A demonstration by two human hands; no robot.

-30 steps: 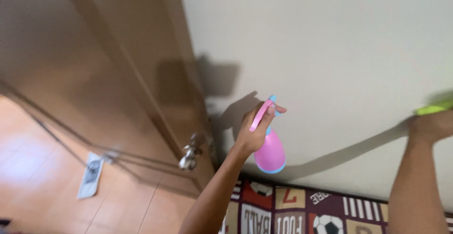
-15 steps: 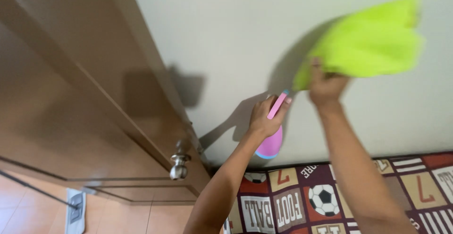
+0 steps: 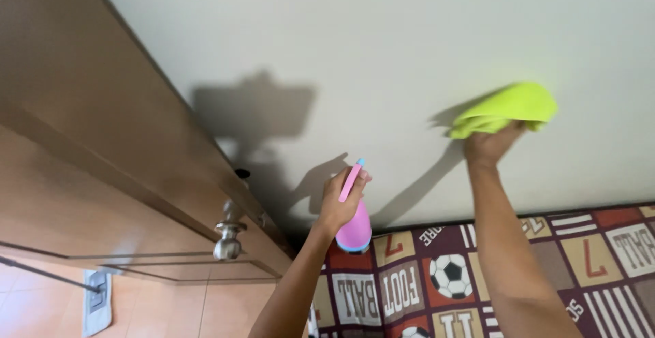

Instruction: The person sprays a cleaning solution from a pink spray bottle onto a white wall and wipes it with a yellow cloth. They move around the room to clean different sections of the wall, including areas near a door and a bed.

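The pale wall (image 3: 382, 58) filled most of my view, with my own shadow lying across it beside the door. The brown wooden door (image 3: 82, 126) ran down the left side, open, its round metal knob (image 3: 228, 240) sticking out near the edge. Below the wall lay a patchwork mat (image 3: 477, 276) in dark red, brown and cream squares, some with a football pattern, and to the left of it were orange floor tiles (image 3: 170, 311).

My right hand (image 3: 492, 143) was raised high, fingers clenched around a bright yellow-green cloth (image 3: 505, 108) that was pressed flat against the wall. My left hand (image 3: 341, 198) was lower and nearer the door, well apart from the cloth. Its fingers were wrapped tight around a pink spray bottle (image 3: 355, 225), gripping the neck, with the round body hanging below my palm and the pink trigger lying along my fingers.
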